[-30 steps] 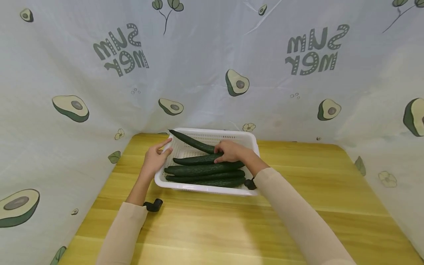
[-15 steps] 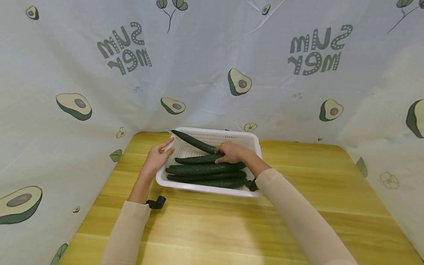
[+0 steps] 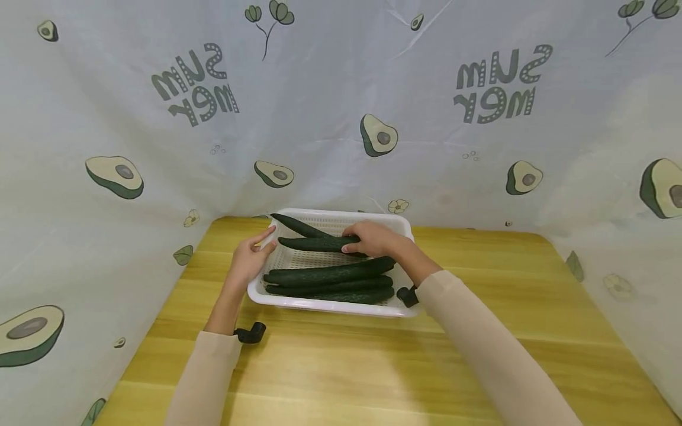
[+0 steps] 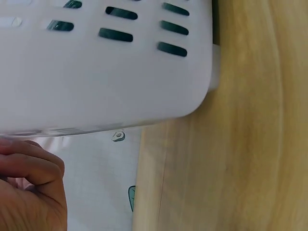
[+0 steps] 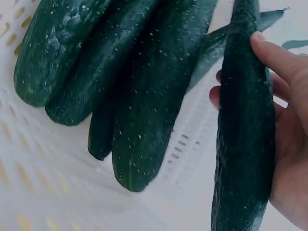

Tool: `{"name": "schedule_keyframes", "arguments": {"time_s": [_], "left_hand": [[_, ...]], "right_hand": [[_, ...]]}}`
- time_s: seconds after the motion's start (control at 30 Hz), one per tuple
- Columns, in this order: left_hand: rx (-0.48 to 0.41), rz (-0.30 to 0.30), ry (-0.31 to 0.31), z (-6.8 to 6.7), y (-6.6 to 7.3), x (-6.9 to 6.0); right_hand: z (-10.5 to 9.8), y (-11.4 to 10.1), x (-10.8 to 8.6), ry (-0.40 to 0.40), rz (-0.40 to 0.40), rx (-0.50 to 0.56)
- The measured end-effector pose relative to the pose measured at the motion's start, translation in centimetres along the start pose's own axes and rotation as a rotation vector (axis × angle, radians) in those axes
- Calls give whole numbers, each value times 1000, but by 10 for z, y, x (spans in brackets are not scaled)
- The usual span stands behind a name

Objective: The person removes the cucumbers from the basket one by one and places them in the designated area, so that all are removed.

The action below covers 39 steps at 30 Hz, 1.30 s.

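A white perforated plastic basket [image 3: 333, 310] holds several long dark green cucumbers. My right hand [image 3: 373, 236] grips one cucumber [image 3: 309, 244] near its right end, raised off the others; in the right wrist view thumb and fingers wrap round this cucumber [image 5: 245, 120]. Behind it, another cucumber [image 3: 298, 225] lies slanted, its tip on the back left rim. Along the front of the basket lie more cucumbers [image 3: 325, 276] side by side. At the left rim, my left hand [image 3: 248, 260] holds the basket between thumb and fingers; in the left wrist view its curled fingers [image 4: 31, 166] meet the rim.
The basket stands at the back of a wood-grain table [image 3: 341, 367]. A white curtain [image 3: 319, 118] printed with avocados hangs behind and at both sides. Small black devices [image 3: 250, 333] are worn on both wrists.
My right hand has lifted a cucumber and moved it towards the back of the basket, opening a gap from the front row. The left hand stays at the rim.
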<state>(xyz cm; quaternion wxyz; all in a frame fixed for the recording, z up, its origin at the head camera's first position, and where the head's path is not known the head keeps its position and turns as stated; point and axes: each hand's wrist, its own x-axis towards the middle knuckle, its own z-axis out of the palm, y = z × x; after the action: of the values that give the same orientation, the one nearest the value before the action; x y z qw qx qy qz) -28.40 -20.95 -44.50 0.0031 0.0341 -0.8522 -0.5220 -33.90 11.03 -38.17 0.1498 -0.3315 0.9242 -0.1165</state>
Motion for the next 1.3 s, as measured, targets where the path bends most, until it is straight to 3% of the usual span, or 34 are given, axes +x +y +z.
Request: {"name": "schedule_keyframes", "arguments": {"time_s": [0.1, 0.33, 0.47, 0.87, 1.3], "left_hand": [[-12, -9, 34, -2, -2, -1], [9, 7, 37, -2, -9, -3], [22, 18, 44, -2, -7, -3], [-47, -3, 3, -1, -2, -1], [-61, -4, -11, -1, 0, -1]], "right_hand": [[-4, -1, -3, 27, -18, 24], [-13, 3, -22, 76, -23, 14], [-20, 11, -39, 129, -22, 65], [-27, 44, -81, 249, 6, 132], [-19, 91, -125, 289, 57, 161]]}}
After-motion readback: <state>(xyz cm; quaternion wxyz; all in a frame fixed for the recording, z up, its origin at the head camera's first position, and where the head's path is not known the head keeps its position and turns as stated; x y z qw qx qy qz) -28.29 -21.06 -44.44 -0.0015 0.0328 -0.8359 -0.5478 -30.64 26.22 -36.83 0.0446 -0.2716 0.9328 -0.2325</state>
